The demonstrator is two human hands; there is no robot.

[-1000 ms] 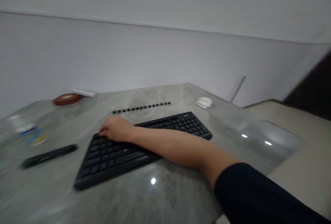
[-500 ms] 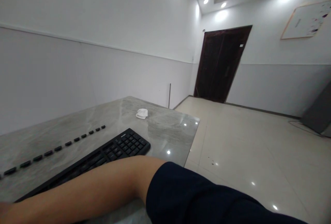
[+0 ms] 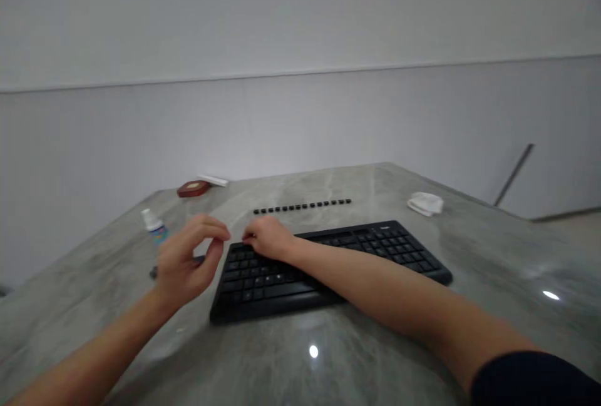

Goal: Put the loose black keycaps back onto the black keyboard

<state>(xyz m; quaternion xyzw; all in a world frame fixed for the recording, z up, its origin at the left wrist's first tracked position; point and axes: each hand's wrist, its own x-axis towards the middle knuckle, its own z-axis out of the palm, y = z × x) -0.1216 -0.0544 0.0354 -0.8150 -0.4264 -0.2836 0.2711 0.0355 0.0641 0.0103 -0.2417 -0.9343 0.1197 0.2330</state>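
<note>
A black keyboard [image 3: 286, 290] lies on the grey marbled table. My right hand [image 3: 268, 237] rests over its upper left corner, fingers pinched together; whatever they grip is hidden. Left of the keyboard, my left hand [image 3: 188, 259] hovers with fingers curved and the tip of the thumb close against them; nothing shows between the tips. Behind the keyboard runs a row of small black pieces [image 3: 305, 206] that look like keycaps. Partly covered by my left hand, a dark slender object [image 3: 153, 273] lies on the table.
A small white spray bottle [image 3: 154, 226] with a blue label stands at the left. Further back lie a reddish-brown case [image 3: 193, 189] and a white strip [image 3: 214, 180]. A crumpled white cloth [image 3: 425, 203] is at the right. The wall [image 3: 300, 124] rises behind the table [image 3: 375, 356].
My view has swung left from the door and floor to the keyboard. Both hands now show, where before mainly my right forearm crossed the picture.
</note>
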